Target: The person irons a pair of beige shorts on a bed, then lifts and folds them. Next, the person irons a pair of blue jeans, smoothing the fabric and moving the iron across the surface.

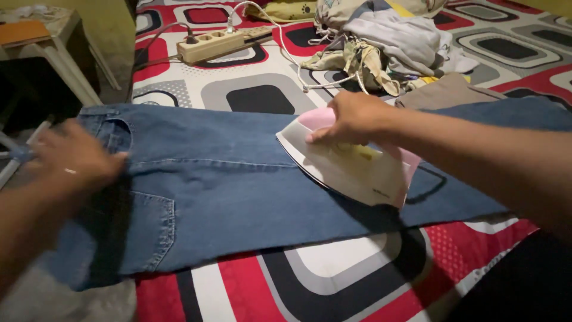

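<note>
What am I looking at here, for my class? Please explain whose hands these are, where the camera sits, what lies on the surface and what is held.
There is no machine: a person works with two bare hands, filmed by a single camera worn on their head, looking down. The right hand grips the handle of a white and pink iron, which rests on a pair of blue jeans. The left hand presses on the waist end of the jeans. The jeans lie flat on a patterned red, black and white bedsheet. Further back are a power strip with a white cord, and a heap of crumpled clothes.
</note>
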